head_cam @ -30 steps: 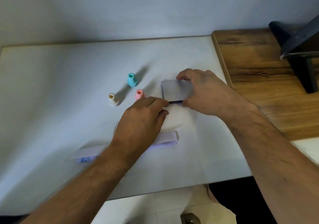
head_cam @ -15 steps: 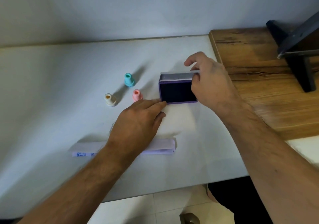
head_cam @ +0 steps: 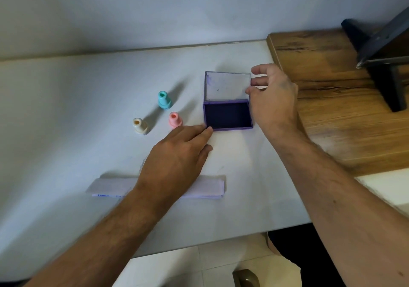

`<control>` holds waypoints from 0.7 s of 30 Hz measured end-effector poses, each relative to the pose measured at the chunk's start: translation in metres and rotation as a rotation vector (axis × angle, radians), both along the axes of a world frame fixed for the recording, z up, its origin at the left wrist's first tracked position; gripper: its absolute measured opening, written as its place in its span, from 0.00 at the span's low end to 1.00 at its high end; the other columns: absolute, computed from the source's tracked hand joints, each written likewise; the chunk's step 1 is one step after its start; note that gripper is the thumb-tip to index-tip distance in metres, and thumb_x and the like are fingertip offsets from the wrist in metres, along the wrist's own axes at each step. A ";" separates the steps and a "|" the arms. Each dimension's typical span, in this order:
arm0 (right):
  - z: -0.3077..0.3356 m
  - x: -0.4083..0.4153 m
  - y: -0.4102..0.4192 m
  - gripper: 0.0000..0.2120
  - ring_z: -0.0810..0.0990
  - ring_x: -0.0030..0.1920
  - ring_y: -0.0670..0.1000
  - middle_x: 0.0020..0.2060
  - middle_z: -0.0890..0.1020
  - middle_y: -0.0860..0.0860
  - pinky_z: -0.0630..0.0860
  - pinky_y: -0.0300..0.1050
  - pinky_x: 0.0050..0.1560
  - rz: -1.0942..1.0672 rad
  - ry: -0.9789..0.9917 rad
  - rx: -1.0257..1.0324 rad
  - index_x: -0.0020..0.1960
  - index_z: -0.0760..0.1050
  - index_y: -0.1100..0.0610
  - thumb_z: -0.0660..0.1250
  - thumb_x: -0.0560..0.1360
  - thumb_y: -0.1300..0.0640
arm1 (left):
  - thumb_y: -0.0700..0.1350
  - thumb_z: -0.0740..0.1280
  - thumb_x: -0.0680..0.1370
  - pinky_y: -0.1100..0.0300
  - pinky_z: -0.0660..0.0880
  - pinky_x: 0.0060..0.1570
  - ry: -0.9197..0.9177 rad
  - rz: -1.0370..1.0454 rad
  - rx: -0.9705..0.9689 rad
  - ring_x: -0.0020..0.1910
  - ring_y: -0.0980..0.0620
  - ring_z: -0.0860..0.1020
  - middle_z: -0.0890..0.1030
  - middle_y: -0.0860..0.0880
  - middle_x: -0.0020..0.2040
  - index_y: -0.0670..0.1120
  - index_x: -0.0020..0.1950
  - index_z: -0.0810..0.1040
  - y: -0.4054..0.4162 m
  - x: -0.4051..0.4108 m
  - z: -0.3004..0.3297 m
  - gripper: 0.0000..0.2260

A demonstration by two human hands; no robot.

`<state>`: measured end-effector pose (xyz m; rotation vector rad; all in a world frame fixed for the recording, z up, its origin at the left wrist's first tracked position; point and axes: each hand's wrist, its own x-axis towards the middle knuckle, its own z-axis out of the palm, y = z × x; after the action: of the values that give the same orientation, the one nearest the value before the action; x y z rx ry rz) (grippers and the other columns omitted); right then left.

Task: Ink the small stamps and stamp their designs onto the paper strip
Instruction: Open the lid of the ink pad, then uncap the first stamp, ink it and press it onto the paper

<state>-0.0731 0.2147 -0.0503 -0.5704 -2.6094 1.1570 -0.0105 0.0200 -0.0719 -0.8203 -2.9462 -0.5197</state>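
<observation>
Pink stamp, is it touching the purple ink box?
Apart. The head view shows bare white table between the pink stamp and the purple ink box, with the left hand reaching toward that gap.

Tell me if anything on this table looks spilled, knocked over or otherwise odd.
Nothing stands out. The three small stamps, teal, pink and cream, stand upright. The ink pad lies open, its lid raised, with no ink seen on the table. The paper strip lies flat.

White table [head_cam: 66, 109], pale wall [head_cam: 155, 10], wooden board [head_cam: 332, 109] at right, dark stand [head_cam: 380, 56] on it, tiled floor [head_cam: 188, 269]
</observation>
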 end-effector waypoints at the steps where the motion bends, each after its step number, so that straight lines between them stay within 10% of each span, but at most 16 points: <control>1: 0.000 0.000 0.000 0.17 0.80 0.48 0.43 0.54 0.82 0.47 0.80 0.36 0.40 0.000 -0.008 -0.013 0.65 0.72 0.50 0.66 0.78 0.61 | 0.44 0.73 0.74 0.53 0.79 0.49 0.004 -0.004 0.000 0.51 0.45 0.84 0.84 0.44 0.56 0.42 0.61 0.82 0.000 0.000 0.000 0.17; 21: 0.013 0.026 -0.066 0.18 0.73 0.60 0.51 0.56 0.81 0.51 0.71 0.40 0.57 0.559 0.095 0.365 0.65 0.75 0.51 0.67 0.76 0.57 | 0.41 0.71 0.76 0.54 0.81 0.46 0.150 0.087 0.151 0.43 0.45 0.83 0.86 0.45 0.48 0.43 0.54 0.85 -0.036 0.006 0.019 0.08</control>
<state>-0.0471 0.1492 -0.0372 0.2992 -2.8738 0.7602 -0.0048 -0.0157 -0.0531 -0.6808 -2.7522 -0.6354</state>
